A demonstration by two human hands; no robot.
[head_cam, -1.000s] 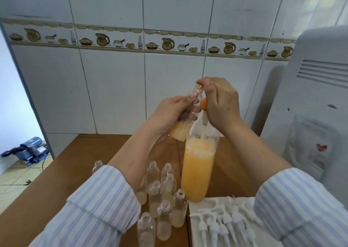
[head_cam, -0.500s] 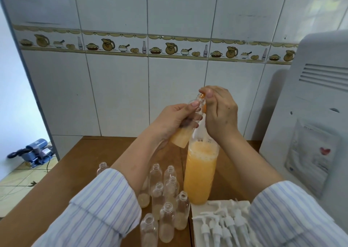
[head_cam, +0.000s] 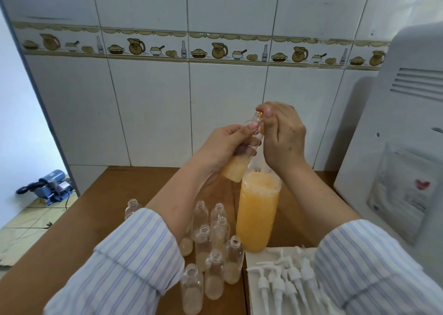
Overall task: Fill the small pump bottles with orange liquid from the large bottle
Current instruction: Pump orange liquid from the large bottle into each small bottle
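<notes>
Left hand (head_cam: 225, 144) gripped a small bottle (head_cam: 239, 161), tilted, part-filled with orange liquid, held above the large bottle (head_cam: 257, 209). Right hand (head_cam: 282, 137) pinched an orange piece at the small bottle's mouth; what it was could not be told. Large bottle stood mid-surface, toward the back edge. Open small bottles (head_cam: 213, 250) clustered just beside it; white pump heads (head_cam: 280, 281) lay near the front edge.

Risk: tilted, uncapped bottle could spill onto the wooden surface (head_cam: 96, 218); a forearm might topple the cluster.

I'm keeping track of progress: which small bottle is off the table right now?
The small bottle gripped in the left hand, tilted above the large bottle; the rest stand on the table.
</notes>
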